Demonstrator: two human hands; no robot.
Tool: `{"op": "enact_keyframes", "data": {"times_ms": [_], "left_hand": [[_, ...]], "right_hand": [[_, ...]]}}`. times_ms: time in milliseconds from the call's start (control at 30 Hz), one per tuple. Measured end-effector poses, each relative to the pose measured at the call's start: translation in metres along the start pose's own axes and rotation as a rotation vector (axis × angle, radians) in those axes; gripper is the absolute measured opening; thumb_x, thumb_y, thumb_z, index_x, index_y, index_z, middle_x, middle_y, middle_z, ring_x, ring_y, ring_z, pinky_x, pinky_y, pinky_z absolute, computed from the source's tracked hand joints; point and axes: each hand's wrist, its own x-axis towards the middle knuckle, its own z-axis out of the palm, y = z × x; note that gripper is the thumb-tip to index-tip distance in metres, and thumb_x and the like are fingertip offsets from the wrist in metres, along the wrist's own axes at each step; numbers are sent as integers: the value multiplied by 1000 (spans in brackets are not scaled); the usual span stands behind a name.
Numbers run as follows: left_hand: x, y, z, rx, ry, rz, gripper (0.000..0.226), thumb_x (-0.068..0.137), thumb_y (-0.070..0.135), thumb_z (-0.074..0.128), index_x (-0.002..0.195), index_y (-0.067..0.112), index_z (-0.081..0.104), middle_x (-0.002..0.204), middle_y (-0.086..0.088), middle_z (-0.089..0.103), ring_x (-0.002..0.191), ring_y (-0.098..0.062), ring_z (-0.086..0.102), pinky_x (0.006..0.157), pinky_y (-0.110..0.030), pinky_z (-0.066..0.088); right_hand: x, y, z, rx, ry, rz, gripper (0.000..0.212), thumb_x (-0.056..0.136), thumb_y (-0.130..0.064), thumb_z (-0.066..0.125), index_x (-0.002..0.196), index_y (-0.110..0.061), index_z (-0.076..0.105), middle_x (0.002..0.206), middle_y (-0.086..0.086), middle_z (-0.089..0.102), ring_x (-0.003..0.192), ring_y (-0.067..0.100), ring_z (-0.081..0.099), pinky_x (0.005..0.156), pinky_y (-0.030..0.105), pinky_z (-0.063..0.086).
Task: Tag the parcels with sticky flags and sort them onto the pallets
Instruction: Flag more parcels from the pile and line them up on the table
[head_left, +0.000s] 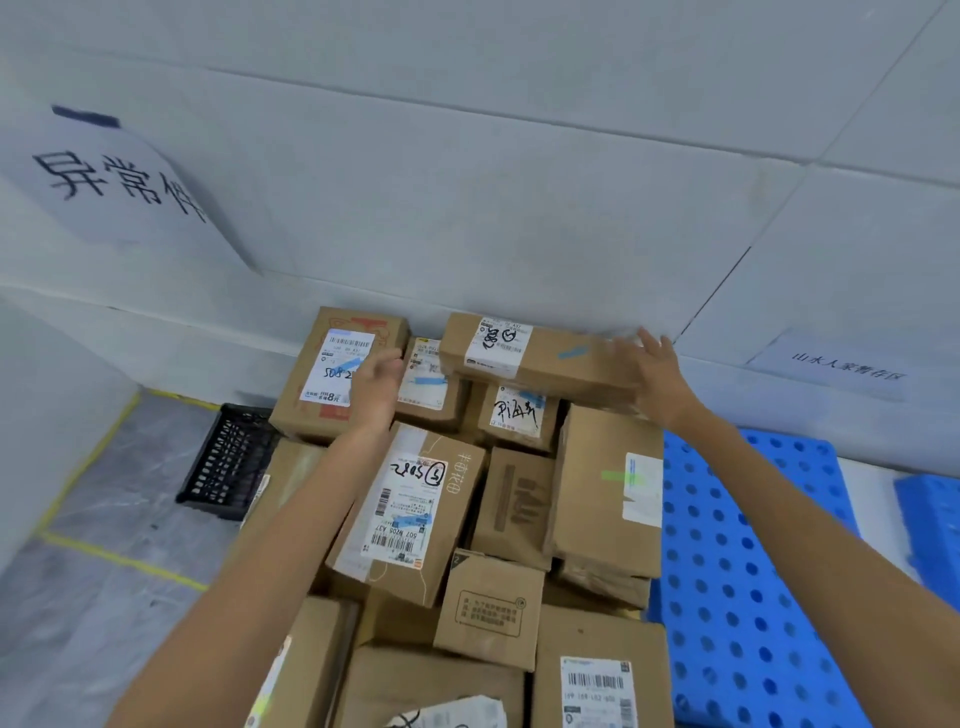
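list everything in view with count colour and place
parcels: over a dozen, brown, piled against the wall
long parcel: one, brown, top back of pile
blue flags: about five, on parcels
green flag: one, on the large right parcel
pallets: two, blue, right of pile
crate: one, black, left of pile
signs: two, white, on wall
tape lines: yellow, floor at left
left hand: over the label of the back-left parcel
right hand: fingers spread, at right end of long parcel
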Motion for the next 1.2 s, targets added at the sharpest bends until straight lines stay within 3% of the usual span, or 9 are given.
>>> {"op": "enact_keyframes", "data": {"times_ms": [100, 200, 333, 500, 600, 800, 900, 1000, 1200], "left_hand": [[-22, -5, -30, 29, 23, 42, 13, 95, 22, 53, 102, 25, 65, 118, 4, 59, 113, -16, 52, 96, -28, 42], [-43, -20, -70, 88, 30, 127, 12, 93, 21, 57, 92, 30, 66, 114, 7, 62, 112, -17, 56, 98, -35, 44], [-65, -50, -127, 208, 211, 203, 19, 92, 4, 53, 104, 13, 65, 112, -4, 65, 108, -19, 59, 99, -34, 44], [-75, -93, -171, 464, 232, -47, 40, 92, 19, 58, 127, 3, 50, 120, -17, 57, 114, -32, 54, 92, -36, 41], [-72, -108, -178, 607, 133, -106, 29, 94, 10, 50, 123, 5, 50, 118, -17, 59, 113, -33, 54, 85, -33, 38], [-81, -114, -180, 602, 189, 104, 34, 93, 4, 47, 126, 1, 53, 123, -16, 59, 116, -30, 52, 94, -32, 37], [-91, -120, -182, 666, 112, 311, 36, 88, 4, 45, 120, -1, 60, 117, -21, 61, 108, -34, 57, 96, -40, 43], [-86, -138, -183, 934, -34, 437, 36, 80, 1, 48, 112, -3, 63, 111, -23, 59, 100, -39, 57, 85, -49, 49], [-82, -130, -162, 1504, -189, 371, 63, 86, 10, 51, 143, 15, 26, 143, -9, 25, 129, -28, 33, 105, -37, 33]], "right_hand": [[-14, -33, -9, 53, 241, -25, 58, 73, 20, 44, 129, 4, 49, 133, 25, 47, 132, 42, 32, 113, 34, 12], [-49, -93, -13, 280, 247, -107, 46, 79, 15, 43, 118, -4, 59, 118, 11, 57, 113, 26, 49, 93, 12, 26], [-96, -178, 12, 631, -139, -110, 31, 94, 1, 44, 112, -15, 64, 112, -8, 61, 105, 2, 53, 93, 12, 38], [-113, -267, 79, 1015, -664, 111, 34, 96, -5, 45, 128, -14, 53, 133, 4, 50, 127, 16, 45, 106, 28, 38], [-110, -310, 116, 1194, -769, 320, 39, 98, -2, 40, 137, -7, 43, 142, 10, 39, 136, 22, 33, 112, 30, 29], [-102, -311, 136, 911, -375, 233, 33, 96, -4, 39, 118, -20, 57, 120, -1, 54, 109, 11, 48, 89, 23, 38], [-100, -271, 126, 806, -208, 191, 36, 93, 5, 37, 114, -14, 59, 119, 1, 57, 114, 13, 50, 93, 22, 38], [-106, -244, 121, 749, -188, 208, 34, 92, 4, 39, 113, -12, 61, 114, 3, 60, 110, 12, 51, 93, 22, 40], [-115, -228, 117, 748, -169, 256, 32, 93, 2, 39, 109, -11, 64, 109, 0, 61, 103, 8, 51, 70, 5, 33]]}}
